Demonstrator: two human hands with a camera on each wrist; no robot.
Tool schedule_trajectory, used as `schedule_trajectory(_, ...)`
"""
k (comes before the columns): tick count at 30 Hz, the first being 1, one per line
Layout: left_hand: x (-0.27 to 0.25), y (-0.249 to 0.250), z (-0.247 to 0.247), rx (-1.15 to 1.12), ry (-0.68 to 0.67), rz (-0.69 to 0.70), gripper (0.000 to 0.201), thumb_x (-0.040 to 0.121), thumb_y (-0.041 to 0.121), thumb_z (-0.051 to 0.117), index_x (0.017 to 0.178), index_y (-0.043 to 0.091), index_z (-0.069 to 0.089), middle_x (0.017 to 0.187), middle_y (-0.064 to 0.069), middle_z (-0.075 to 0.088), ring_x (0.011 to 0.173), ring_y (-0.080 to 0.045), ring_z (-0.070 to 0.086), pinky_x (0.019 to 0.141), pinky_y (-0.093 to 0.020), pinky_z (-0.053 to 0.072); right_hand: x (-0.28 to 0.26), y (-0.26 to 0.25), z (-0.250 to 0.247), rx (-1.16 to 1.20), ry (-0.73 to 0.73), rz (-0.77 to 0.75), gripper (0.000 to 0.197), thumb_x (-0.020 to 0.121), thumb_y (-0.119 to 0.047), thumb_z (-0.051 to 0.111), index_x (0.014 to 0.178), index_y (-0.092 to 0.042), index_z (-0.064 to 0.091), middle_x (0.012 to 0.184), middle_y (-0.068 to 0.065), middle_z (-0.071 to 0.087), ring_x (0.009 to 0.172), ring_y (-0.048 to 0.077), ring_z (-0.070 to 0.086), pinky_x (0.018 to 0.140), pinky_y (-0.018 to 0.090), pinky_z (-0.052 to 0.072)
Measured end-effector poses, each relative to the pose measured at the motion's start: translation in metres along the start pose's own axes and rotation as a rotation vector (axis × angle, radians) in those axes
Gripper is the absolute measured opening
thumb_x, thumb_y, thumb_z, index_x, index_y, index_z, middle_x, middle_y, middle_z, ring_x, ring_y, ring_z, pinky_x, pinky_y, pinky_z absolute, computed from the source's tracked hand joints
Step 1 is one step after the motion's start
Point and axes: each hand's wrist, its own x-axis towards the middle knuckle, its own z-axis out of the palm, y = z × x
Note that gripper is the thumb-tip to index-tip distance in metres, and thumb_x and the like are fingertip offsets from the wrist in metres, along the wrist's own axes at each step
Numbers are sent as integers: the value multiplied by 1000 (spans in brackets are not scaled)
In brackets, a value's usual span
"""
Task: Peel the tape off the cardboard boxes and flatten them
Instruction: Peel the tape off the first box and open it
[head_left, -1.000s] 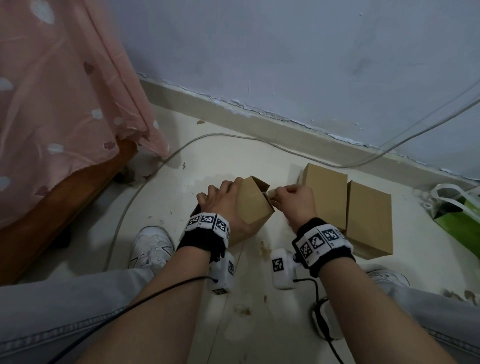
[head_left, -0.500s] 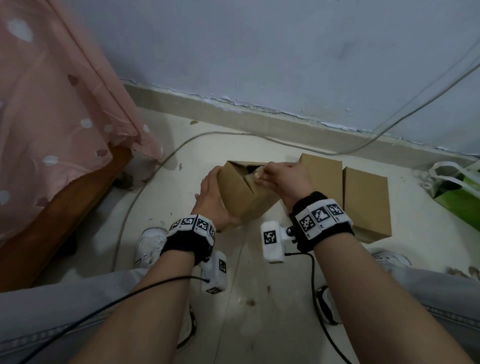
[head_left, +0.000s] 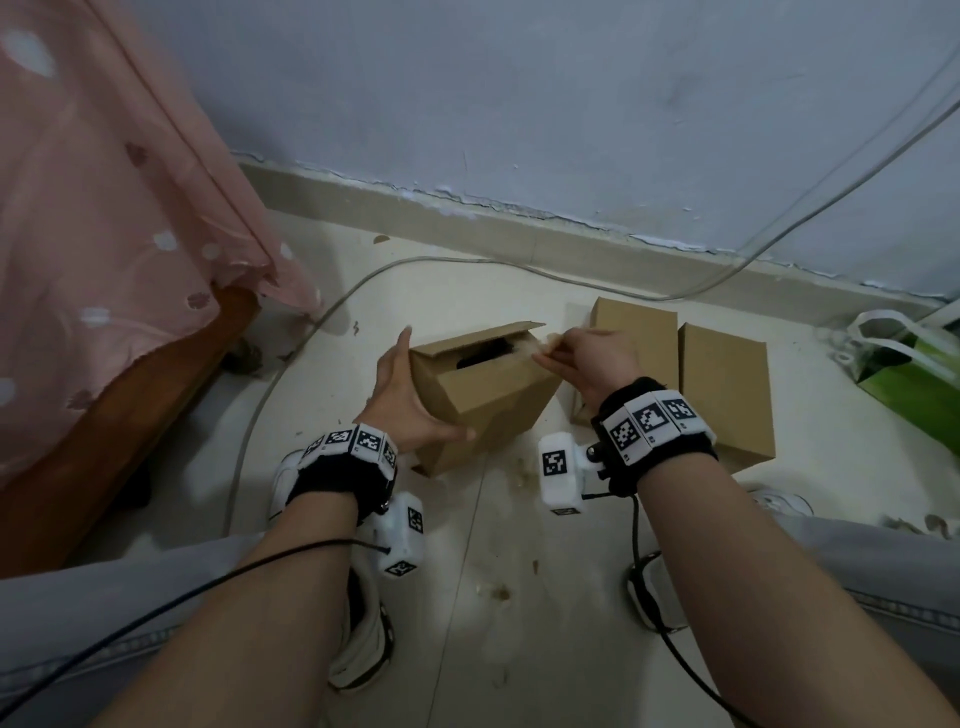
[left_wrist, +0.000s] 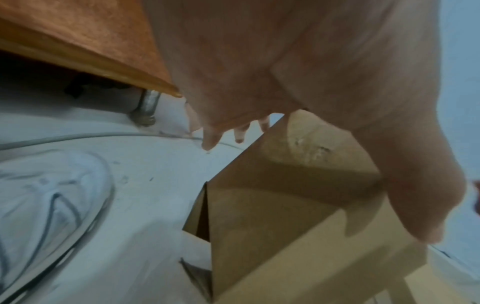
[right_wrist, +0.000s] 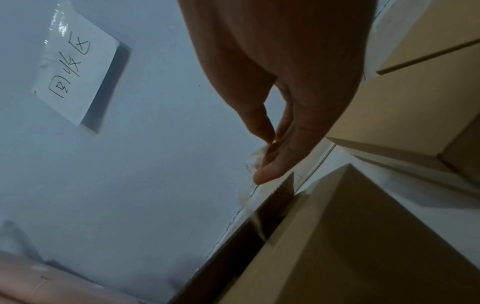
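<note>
The head view takes in the whole floor scene: a tilted cardboard box (head_left: 488, 387) in the middle, its top flap lifted to show a dark gap, held off the pale tiled floor (head_left: 519, 571) between both hands. The left hand (head_left: 402, 402) lies against the box's left side with fingers straight and the thumb pressed on the near face; the left wrist view adds what the head view hides, those straight fingers (left_wrist: 207, 136) reaching past the box's far edge, plus a loose flap at the box's lower corner and a white shoe (left_wrist: 49, 195) at left. The right hand (head_left: 592, 358) pinches a crumpled scrap of clear tape (head_left: 543, 343) just beside the box's far right corner; only the right wrist view shows thumb and forefinger closed on the tape (right_wrist: 257, 156), and a handwritten paper note (right_wrist: 75, 67) on the wall. Two more closed boxes (head_left: 722, 395) stand on the floor to the right, side by side. Compared with half a second ago, the box has swung so its opening faces further up, the flap stands higher, and the left hand has slid from behind it to its side. The cardboard is plain matte brown with sharp creases; a pink spotted cloth (head_left: 119, 208) hangs at left over an orange wooden frame.
</note>
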Motion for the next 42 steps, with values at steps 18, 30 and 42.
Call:
schedule_trajectory(18, 10, 29, 10, 732, -42, -25, 111, 61, 22, 81, 147, 38, 13, 144, -11, 23, 135, -32, 22, 108, -57, 26, 14, -20, -11, -196, 175, -173, 25, 88, 17, 44, 84, -2, 59, 85, 17, 60, 66, 22, 62, 58, 29, 59)
schedule_trajectory(30, -4, -11, 13, 770, 5, -176, 94, 68, 8, 66, 137, 42, 10, 135, -13, 29, 127, -36, 31, 105, -68, 19, 10, -16, -15, -85, 488, -266, 33, 88, 5, 32, 95, -15, 59, 71, 14, 72, 58, 21, 72, 69, 35, 63)
schedule_trajectory(42, 18, 5, 38, 848, -83, -146, 114, 61, 45, 84, 145, 14, 15, 141, -15, 36, 132, -32, 38, 111, -55, 24, -2, 6, 11, -1491, -272, -311, 60, 89, -58, 60, 116, -4, 64, 113, 9, 67, 103, 26, 63, 85, 35, 52)
